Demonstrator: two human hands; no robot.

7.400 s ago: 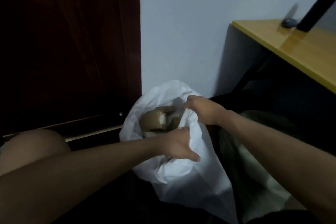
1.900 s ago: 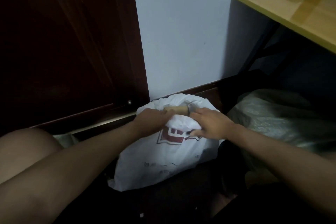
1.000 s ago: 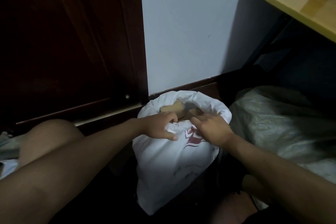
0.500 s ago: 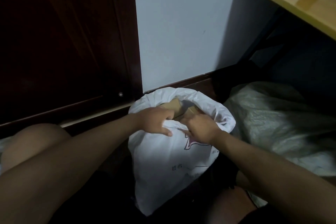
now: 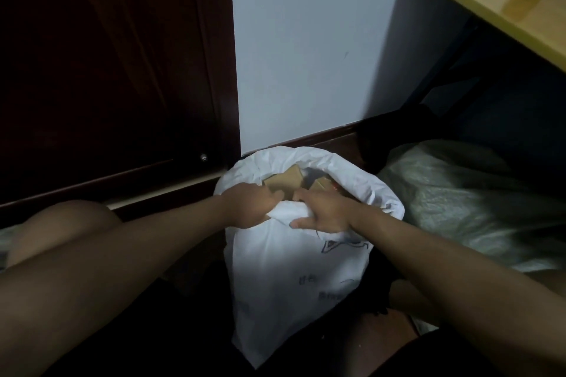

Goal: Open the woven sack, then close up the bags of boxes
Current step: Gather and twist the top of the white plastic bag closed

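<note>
The white plastic bag [image 5: 294,269] stands on the floor against the wall, its mouth open and cardboard boxes [image 5: 284,182] showing inside. You have the near rim bunched between both hands — your left hand [image 5: 249,208] curls round the fold on the left, your right hand [image 5: 326,213] pinches it on the right. This grip gathers slack, apparently for closing. The woven sack [image 5: 477,202] lies just right of the bag, under the wooden desk [image 5: 502,12].
</note>
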